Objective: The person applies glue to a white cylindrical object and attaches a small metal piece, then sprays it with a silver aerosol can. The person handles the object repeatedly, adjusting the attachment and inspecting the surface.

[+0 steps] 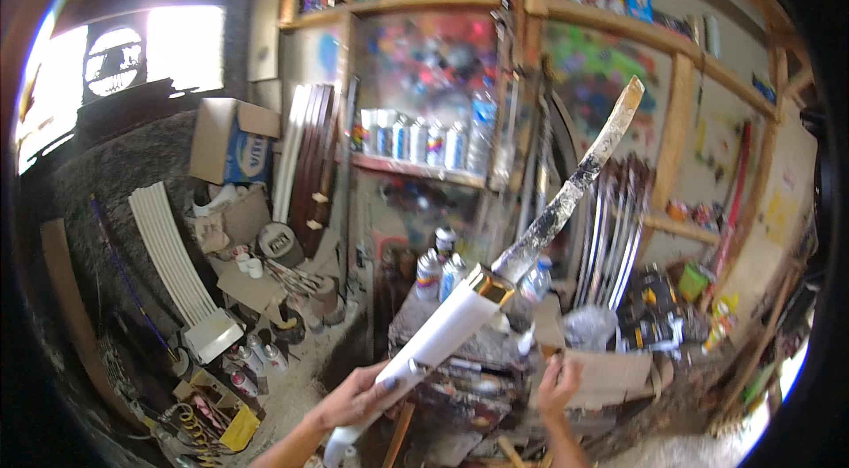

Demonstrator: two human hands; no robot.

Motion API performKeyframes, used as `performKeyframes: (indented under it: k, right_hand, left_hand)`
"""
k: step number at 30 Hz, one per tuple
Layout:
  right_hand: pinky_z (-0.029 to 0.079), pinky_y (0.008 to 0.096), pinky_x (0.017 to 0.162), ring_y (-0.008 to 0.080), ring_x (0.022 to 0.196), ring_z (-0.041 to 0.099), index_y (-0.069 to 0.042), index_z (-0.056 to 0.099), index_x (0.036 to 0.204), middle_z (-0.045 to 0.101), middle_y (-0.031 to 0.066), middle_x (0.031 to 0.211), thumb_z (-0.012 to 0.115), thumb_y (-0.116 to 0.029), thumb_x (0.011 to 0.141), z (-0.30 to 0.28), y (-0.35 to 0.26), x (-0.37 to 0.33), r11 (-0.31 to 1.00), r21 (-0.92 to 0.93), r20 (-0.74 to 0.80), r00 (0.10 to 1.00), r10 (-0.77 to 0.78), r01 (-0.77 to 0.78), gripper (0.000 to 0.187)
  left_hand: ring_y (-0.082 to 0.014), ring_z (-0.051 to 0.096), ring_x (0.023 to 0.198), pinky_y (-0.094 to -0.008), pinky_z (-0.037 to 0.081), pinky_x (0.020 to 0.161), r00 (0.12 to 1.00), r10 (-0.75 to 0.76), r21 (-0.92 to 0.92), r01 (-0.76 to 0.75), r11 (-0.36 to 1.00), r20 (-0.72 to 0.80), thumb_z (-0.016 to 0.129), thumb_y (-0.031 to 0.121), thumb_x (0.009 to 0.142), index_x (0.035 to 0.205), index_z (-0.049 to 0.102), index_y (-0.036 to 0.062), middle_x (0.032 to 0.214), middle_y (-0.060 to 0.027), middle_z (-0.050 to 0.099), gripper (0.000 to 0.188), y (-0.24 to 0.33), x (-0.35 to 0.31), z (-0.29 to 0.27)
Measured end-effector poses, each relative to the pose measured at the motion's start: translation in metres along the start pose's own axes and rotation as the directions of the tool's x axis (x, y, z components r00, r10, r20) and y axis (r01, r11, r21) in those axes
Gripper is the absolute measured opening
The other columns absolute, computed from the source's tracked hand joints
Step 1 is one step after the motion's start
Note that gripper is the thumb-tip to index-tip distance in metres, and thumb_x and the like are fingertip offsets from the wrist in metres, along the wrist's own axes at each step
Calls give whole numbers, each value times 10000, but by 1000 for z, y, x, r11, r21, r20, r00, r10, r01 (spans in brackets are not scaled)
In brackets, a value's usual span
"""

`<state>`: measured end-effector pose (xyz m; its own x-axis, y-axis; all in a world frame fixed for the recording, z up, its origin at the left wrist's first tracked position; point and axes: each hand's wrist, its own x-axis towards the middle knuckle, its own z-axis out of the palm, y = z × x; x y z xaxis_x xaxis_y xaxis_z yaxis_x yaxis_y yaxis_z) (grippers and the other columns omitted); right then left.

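My left hand is closed around a long white hollow profile, which slants up to the right. Its far end shows a gold-coloured inside. Beyond that end runs a narrow paint-smeared strip with a pale tip; whether it sits inside the profile or behind it I cannot tell. My right hand is curled into a fist to the right of the profile, in front of a piece of cardboard. Anything within its fingers is hidden.
Spray cans stand on the cluttered bench ahead, and more spray cans line a wall shelf. Leaning white strips are at left, near a cardboard box. Metal bars and a black-and-yellow bag are at right.
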<state>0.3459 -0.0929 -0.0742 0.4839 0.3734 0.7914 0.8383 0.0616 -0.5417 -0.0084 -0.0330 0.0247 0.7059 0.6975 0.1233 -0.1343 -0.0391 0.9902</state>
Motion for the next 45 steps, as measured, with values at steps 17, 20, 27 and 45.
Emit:
performKeyframes:
  k: [17,20,27,45]
  right_hand:
    - [403,365,510,225,515,498,-120,452,632,458,49,549,680,-157,827,-267,22,126,395,-397,584,560,-588,828,302]
    - [412,433,516,311,530,548,-85,485,713,529,120,576,654,-82,802,-275,67,126,550,-628,446,834,-325,550,192]
    - [517,493,783,424,892,656,-169,426,1327,652,234,1014,586,-252,934,-99,50,-4,908,-419,697,647,309,18,432]
    - [399,490,965,375,1117,492,-30,532,1285,503,203,1189,521,1,821,151,-80,5,997,57,718,696,-11,-43,465]
  left_hand:
    - [-294,615,675,-395,481,645,771,-309,553,-66,830,556,488,353,1011,1234,551,-40,748,-169,622,456,-34,45,59]
    - [-261,625,663,-384,473,611,793,-298,565,-69,822,531,537,284,993,1244,554,-39,787,-172,640,409,-42,34,30]
    - [-87,526,614,-270,434,557,968,-140,346,61,936,207,480,312,1020,1214,538,-39,728,-15,586,405,-36,1,-12]
    - [-105,554,603,-283,455,549,938,-337,243,346,906,-79,378,331,1055,998,585,-19,691,-33,592,410,-60,-76,-48]
